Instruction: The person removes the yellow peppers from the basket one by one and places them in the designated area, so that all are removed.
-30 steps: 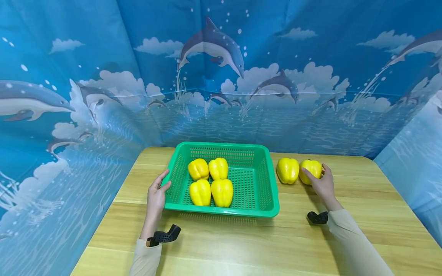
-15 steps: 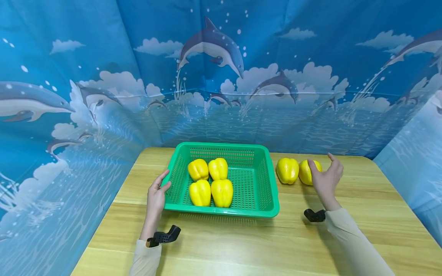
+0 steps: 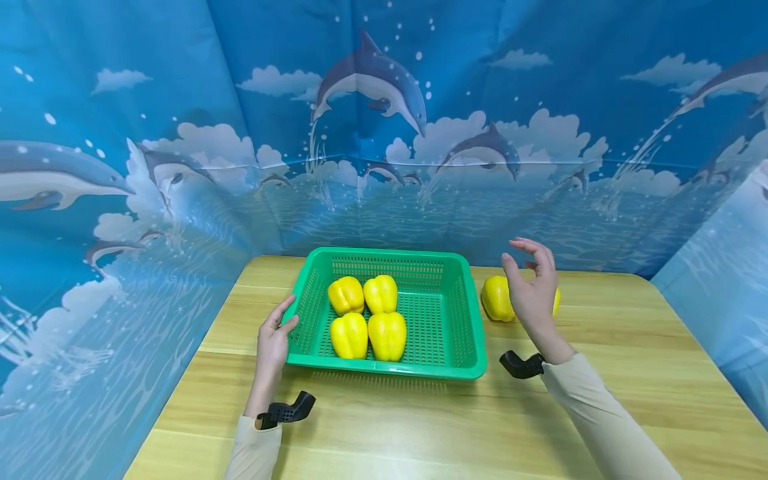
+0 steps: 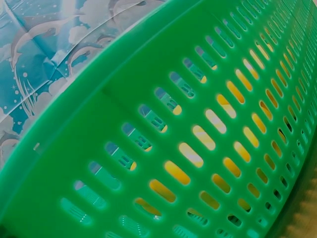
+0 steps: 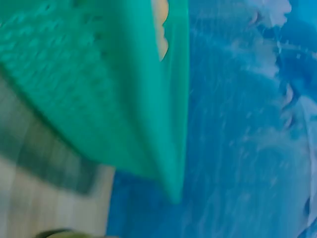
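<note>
A green slotted plastic basket [image 3: 394, 371] stands on the table with several yellow bell peppers [image 3: 387, 337] in its left half. My left hand [image 3: 273, 340] rests at the basket's left rim, fingers fairly straight along the outside and thumb by the edge. Raised in front of two more yellow bell peppers [image 3: 496, 298] to the right of the basket, my right hand [image 3: 536, 293] holds nothing, its thumb and fingers spread apart. It covers most of the rightmost pepper [image 3: 557, 301]. In the left wrist view, yellow shows through the slots of the basket wall [image 4: 119, 99].
The wooden table [image 3: 420, 427] reaches back to a blue dolphin-print curtain [image 3: 384, 193]. Black wrist cameras [image 3: 522, 365] sit on both forearms. The right wrist view is blurred, with the basket's outer wall [image 5: 99, 99] at its left.
My right hand has let go of the rightmost bell pepper, risen, and moved left in front of the pair. The left hand and the basket have stayed in place.
</note>
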The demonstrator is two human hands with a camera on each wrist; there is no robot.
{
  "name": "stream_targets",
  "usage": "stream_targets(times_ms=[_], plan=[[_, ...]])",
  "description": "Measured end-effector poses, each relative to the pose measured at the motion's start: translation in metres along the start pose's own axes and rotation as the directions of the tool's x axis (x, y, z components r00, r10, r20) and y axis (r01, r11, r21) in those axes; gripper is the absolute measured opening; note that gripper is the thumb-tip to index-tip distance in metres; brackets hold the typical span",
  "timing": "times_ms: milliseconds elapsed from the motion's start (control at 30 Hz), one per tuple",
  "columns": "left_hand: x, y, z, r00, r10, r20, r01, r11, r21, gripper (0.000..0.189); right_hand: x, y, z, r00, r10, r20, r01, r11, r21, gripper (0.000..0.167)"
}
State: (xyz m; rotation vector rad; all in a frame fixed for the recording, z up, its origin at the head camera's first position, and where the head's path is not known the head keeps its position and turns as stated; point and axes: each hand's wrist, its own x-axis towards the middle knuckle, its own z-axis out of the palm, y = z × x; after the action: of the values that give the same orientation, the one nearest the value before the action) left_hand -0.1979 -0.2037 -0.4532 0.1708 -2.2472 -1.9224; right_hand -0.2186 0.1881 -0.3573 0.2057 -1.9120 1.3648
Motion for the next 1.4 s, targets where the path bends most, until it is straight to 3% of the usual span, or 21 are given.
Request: stream_targets(times_ms=[233, 333, 433, 600, 800, 900, 1067, 1233, 1400], plan=[[0.000, 0.000, 0.001, 1.000, 0.012, 0.007, -0.011, 1.000, -0.002, 0.042, -0.005, -0.016, 0.014, 0.989, -0.077, 0.126, 0.064, 0.992, 0.109, 0.014], [0.000, 0.000, 0.001, 1.000, 0.010, 0.007, -0.010, 1.000, 0.000, 0.042, -0.007, -0.022, 0.017, 0.969, -0.083, 0.232, 0.050, 0.988, 0.143, 0.014], [0.000, -0.001, 0.000, 1.000, 0.012, 0.008, -0.012, 1.000, 0.004, 0.042, -0.009, -0.027, 0.020, 0.935, -0.073, 0.346, 0.020, 0.988, 0.153, 0.014], [0.000, -0.002, -0.001, 1.000, 0.014, 0.004, -0.014, 1.000, 0.006, 0.042, -0.011, -0.023, 0.031, 0.849, -0.068, 0.524, 0.005, 0.993, 0.120, 0.021], [0.000, -0.003, -0.002, 1.000, 0.012, 0.004, -0.012, 1.000, 0.005, 0.042, -0.010, -0.011, 0.052, 0.699, -0.090, 0.710, 0.060, 0.996, 0.068, 0.033], [0.000, -0.003, -0.002, 1.000, 0.008, 0.002, -0.008, 1.000, 0.007, 0.042, -0.009, -0.012, 0.064, 0.638, -0.101, 0.763, 0.086, 0.995, 0.059, 0.032], [0.000, -0.002, -0.001, 1.000, 0.008, 0.004, -0.008, 1.000, 0.006, 0.042, -0.010, -0.014, 0.083, 0.557, -0.047, 0.829, 0.080, 0.997, 0.002, 0.028], [0.000, -0.002, -0.001, 1.000, 0.009, 0.006, -0.009, 1.000, -0.001, 0.043, -0.014, -0.010, 0.099, 0.470, 0.018, 0.883, 0.132, 0.987, -0.090, 0.034], [0.001, -0.003, -0.001, 1.000, 0.010, 0.007, -0.010, 1.000, 0.000, 0.043, -0.020, -0.005, 0.109, 0.419, 0.098, 0.903, 0.148, 0.973, -0.175, 0.045]])
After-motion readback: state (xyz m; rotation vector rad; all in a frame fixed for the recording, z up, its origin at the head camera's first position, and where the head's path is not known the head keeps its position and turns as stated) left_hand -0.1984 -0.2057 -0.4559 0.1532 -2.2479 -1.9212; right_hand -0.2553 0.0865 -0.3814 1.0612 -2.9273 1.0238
